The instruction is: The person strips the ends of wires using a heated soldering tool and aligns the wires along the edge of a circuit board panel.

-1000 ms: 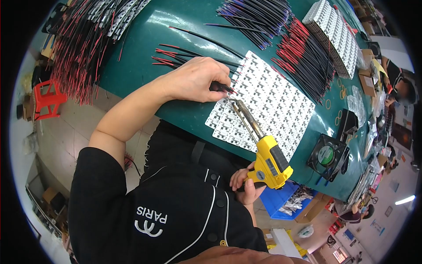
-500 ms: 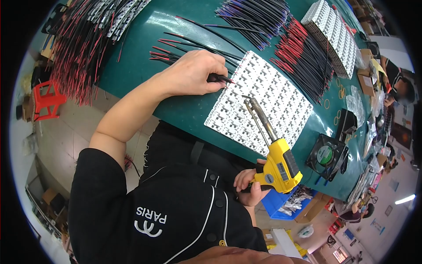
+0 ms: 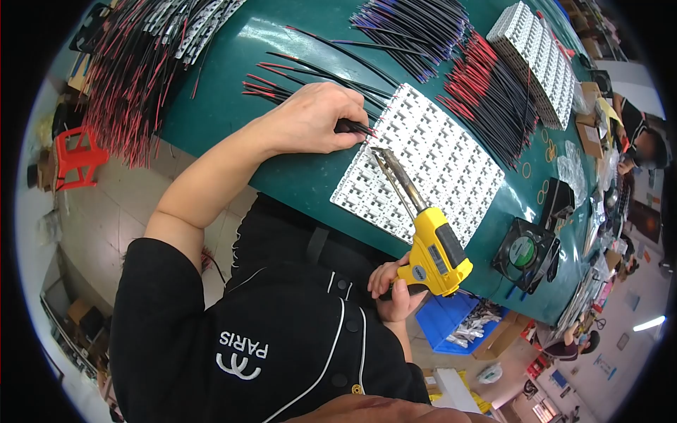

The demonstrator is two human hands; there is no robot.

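Observation:
My left hand (image 3: 317, 118) is closed, pinching black wires (image 3: 350, 127) whose reddish ends meet the left edge of a white circuit board panel (image 3: 437, 169). The panel lies on the green table and carries rows of small dark parts. More black wires with red tips (image 3: 271, 70) stick out past that edge, beyond my left hand. In my right hand (image 3: 395, 290) is a yellow soldering gun (image 3: 438, 255), gripped by its handle below the panel's near edge. Its metal tip (image 3: 379, 151) hovers over or touches the panel, close to the wire ends; contact cannot be told.
Bundles of black wires with purple (image 3: 409, 32) and red ends (image 3: 476, 77) lie beyond the panel, beside a stack of white panels (image 3: 536, 60). A black fan (image 3: 525, 250) stands right. Wired boards (image 3: 141, 63) hang at the left edge. A blue bin (image 3: 441, 328) stands below.
The soldering gun has moved left and slightly up with my right hand, so its tip is nearer the wire ends. My left hand stays nearly in place on the wires.

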